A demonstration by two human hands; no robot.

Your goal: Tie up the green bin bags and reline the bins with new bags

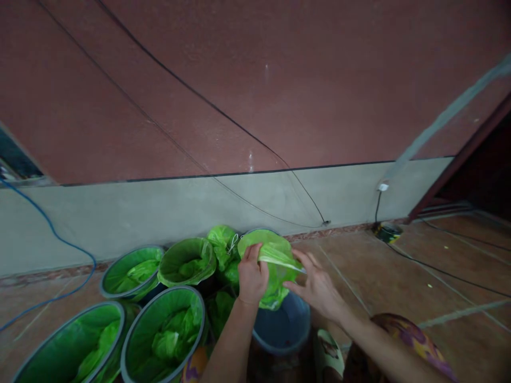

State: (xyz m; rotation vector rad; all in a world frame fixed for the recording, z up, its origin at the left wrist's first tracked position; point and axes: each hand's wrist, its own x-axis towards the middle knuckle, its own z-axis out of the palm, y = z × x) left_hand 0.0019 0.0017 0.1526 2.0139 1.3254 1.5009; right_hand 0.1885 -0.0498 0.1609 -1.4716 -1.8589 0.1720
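Cloth with a purple and yellow print [411,332] shows at the lower edge, nearest the camera, and beside it stands a round blue-grey bucket [297,320], its inner wall bare. Just above, the left hand [253,274] is curled closed, fingers and thumb folded on the edge of a green bag [275,287]. The right hand [319,282] is half open at the other end of that edge, thumb apart; the light is dim, and I cannot tell whether it pinches anything. The bag hangs between both hands, its lower end over the bucket's mouth.

To the left, a front-left bucket [121,325], a front-centre bucket [204,319], a back-left bucket [102,284] and a back-centre bucket [171,264] all have green lining inside, loose folds heaped within. By my reading, those four are done and the one under the hands is left.

The bag is thin, see-through and creased, paler along its doubled edge; the buckets look like smooth, stiff plastic with rounded rims. Beyond sits a puffed green bundle [221,238] with a white cord [233,243]. Flat brown floor tiles [343,260] meet a wall [159,207], pale below and matte reddish above.
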